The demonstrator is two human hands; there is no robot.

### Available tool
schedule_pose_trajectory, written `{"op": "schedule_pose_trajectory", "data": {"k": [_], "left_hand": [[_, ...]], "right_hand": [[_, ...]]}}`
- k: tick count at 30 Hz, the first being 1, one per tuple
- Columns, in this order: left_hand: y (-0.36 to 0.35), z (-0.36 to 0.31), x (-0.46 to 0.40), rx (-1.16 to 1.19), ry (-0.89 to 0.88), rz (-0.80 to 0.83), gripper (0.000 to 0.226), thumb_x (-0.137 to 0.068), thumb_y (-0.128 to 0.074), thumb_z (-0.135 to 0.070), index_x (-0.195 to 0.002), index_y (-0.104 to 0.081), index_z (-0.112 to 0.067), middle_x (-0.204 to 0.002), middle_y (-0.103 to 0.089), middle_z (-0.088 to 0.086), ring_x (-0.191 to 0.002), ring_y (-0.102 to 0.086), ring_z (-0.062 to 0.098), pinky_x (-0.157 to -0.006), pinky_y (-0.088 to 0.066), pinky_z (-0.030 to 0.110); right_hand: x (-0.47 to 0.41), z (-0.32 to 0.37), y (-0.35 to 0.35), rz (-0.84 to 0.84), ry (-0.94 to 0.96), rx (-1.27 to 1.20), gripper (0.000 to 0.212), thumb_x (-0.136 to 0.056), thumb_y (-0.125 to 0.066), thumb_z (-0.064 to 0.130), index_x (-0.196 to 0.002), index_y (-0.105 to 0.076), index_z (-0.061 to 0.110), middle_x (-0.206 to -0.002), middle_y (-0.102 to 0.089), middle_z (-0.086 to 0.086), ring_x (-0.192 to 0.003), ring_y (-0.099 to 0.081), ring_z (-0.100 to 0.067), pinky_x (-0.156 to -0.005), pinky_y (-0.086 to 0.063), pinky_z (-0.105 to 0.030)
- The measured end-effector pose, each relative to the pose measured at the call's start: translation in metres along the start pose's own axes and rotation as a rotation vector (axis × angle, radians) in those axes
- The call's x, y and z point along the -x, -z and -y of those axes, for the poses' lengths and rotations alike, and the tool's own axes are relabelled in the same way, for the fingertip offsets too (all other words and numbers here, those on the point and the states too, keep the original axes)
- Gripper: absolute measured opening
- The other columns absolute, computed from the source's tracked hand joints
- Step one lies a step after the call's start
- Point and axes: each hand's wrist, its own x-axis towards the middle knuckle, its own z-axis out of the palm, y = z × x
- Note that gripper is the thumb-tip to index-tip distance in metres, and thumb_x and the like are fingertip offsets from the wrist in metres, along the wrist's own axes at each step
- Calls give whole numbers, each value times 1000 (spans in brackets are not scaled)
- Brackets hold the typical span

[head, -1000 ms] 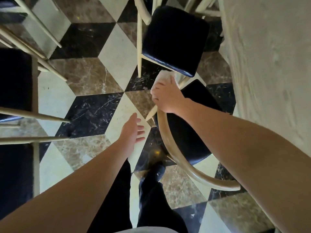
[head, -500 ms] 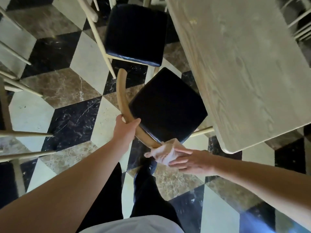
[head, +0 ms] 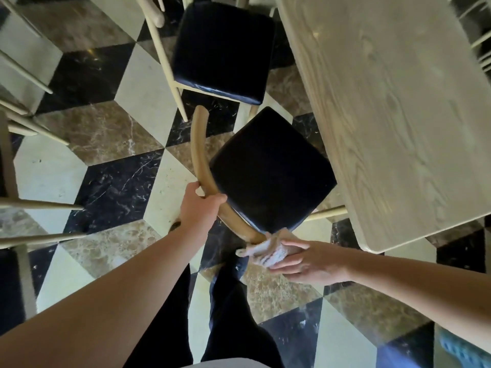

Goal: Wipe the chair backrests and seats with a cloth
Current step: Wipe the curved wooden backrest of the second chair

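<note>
The person stands over a chair whose black seat (head: 271,171) is angled toward the pale wooden table (head: 393,107), one corner tucked just under the table edge. The curved wooden backrest (head: 198,144) arcs along the seat's near-left side. The left hand (head: 198,209) grips the backrest at mid-length, fingers wrapped over the top of the rail and thumb on the outer side. The right hand (head: 309,261) holds a white cloth (head: 268,251) bunched around the near end of the backrest; the fingers lie extended along the cloth, pressing it onto the rail. A second chair with a black seat (head: 223,49) stands just beyond, alongside the same table. Further pale chair frames (head: 24,123) stand at the left. The floor (head: 111,134) is a pattern of black, brown and cream marble tiles. Dark trouser legs (head: 228,314) are visible below the arms
</note>
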Motion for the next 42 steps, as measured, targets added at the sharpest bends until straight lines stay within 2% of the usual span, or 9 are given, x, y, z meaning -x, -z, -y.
{"op": "schedule_pose_trajectory", "data": {"k": [5, 10, 15, 22, 29, 32, 34, 39, 42], "left_hand": [[44, -7, -29, 201, 166, 174, 38, -103, -40, -47, -111, -68, -23, -100, -77, 8, -87, -74, 23, -67, -56, 38], [81, -24, -72, 278, 187, 166, 46, -104, -34, -57, -114, -66, -25, -109, -72, 9, -100, -70, 27, -75, -55, 39], [100, -54, -111, 191, 217, 212, 31, -103, -44, -45, -115, -64, -23, -110, -68, 10, -97, -68, 27, -73, -57, 38], [83, -92, -142, -84, -59, 186, 18, -102, -40, -31, -91, -50, -20, -101, -62, 4, -91, -59, 25, -86, -53, 49], [34, -142, -151, -304, -423, 111, 29, -102, -34, -30, -82, -53, -18, -73, -50, -9, -66, -46, 8, -64, -40, 36], [9, -148, -143, -559, -612, 139, 42, -105, -33, -38, -132, -56, -16, -117, -55, 2, -101, -52, 14, -87, -43, 27], [2, -146, -141, -734, -719, 157, 53, -105, -29, -46, -151, -41, -22, -139, -43, 2, -119, -43, 11, -97, -34, 26], [-12, -138, -147, -1235, -890, 132, 59, -103, -19, -44, -152, -42, -20, -158, -34, 15, -147, -26, 36, -118, -30, 53], [-18, -135, -153, -1411, -1055, 79, 53, -103, -23, -36, -146, -50, -21, -163, -30, 13, -154, -16, 32, -122, -20, 56]], "right_hand": [[-123, -48, 16, -241, -132, -437, 34, -103, -41, 24, -113, -73, 26, -147, -59, 8, -151, -35, -16, -127, -12, -58], [-192, -123, 19, -422, -476, -745, 27, -99, -64, 29, -124, -73, 26, -154, -53, 4, -154, -31, -21, -123, -13, -63], [-254, -197, 21, -567, -1018, -1101, 33, -108, -50, 18, -138, -64, 19, -162, -41, -5, -156, -21, -22, -125, -19, -57], [-241, -234, 2, -1054, -2045, -1977, 32, -98, -53, 58, -124, -66, 45, -113, -74, 13, -104, -72, -10, -100, -56, -46], [-215, -183, -45, -1004, -1523, -2760, 43, -99, -58, 46, -129, -70, 17, -126, -74, -9, -115, -71, -27, -94, -58, -43], [-204, -173, -46, -1008, -1049, -2999, 57, -89, -46, 20, -142, -57, 3, -132, -61, -20, -121, -56, -42, -114, -40, -52], [-207, -173, -42, -977, -757, -2903, 64, -83, -43, -4, -145, -53, 6, -128, -56, -19, -121, -50, -37, -112, -37, -50], [-221, -175, -51, -704, -1012, -2061, 46, -92, -72, 6, -128, -61, 31, -111, -70, 16, -107, -62, 1, -91, -54, -20], [-243, -182, -67, -706, -1078, -1687, 38, -86, -75, 6, -122, -64, 9, -113, -69, -8, -106, -59, -15, -96, -52, -42]]}}
